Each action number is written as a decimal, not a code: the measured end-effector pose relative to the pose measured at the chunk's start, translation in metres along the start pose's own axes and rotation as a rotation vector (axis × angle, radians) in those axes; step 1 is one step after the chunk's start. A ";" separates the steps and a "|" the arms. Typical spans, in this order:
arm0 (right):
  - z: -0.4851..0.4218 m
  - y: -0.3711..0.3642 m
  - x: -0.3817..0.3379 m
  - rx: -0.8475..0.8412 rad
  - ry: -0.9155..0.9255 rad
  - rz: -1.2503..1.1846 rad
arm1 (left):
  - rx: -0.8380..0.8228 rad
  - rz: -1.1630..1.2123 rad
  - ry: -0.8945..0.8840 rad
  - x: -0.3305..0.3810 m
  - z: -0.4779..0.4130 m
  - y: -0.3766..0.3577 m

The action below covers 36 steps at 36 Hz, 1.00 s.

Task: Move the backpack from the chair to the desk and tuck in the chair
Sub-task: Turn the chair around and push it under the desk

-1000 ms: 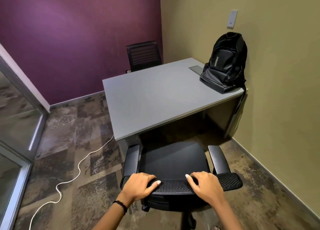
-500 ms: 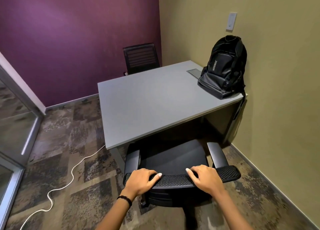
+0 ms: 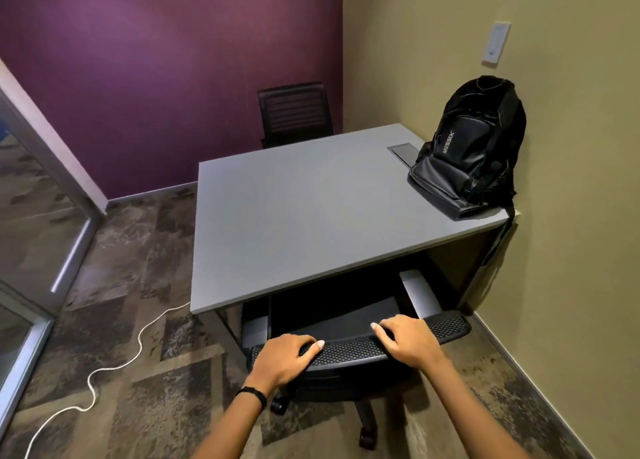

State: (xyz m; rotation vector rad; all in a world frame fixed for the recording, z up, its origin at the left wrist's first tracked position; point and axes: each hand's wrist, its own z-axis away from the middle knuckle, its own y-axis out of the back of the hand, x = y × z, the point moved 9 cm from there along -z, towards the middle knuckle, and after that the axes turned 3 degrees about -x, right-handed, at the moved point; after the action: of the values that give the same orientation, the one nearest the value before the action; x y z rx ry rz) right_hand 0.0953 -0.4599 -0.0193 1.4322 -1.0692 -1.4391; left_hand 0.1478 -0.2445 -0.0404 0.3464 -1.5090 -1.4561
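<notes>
Rolled further under the surface [image 3: 298, 216] since the earlier frame, chair [image 3: 346, 320] with seat partly hidden, left hand [image 3: 282, 358] and right hand [image 3: 407, 342] fingers curled over backrest; backpack [image 3: 474, 147] already upright on far right corner; final push remaining.

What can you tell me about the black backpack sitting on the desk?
The backpack is black, of smooth, slightly shiny leather-like material, with a padded front pocket bearing pale lettering down its side. It stands upright on the far right corner of the grey desk, its back against the olive wall. Its base lies close to the desk's edge, beside a small recessed panel. A strap hangs down past the desk's corner. Neither hand touches it.
</notes>
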 end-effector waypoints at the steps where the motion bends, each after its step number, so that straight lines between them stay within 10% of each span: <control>1: -0.006 0.002 0.005 -0.008 0.007 -0.004 | 0.006 0.007 0.015 0.001 -0.007 0.000; 36: -0.198 0.023 0.120 -0.079 0.156 -0.018 | 0.081 0.064 0.248 0.014 -0.176 0.036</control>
State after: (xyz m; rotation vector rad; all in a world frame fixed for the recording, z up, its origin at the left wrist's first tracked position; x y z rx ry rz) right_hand 0.2912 -0.5849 -0.0321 1.4740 -0.8947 -1.3431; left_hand 0.2920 -0.3529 -0.0355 0.5043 -1.3684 -1.2548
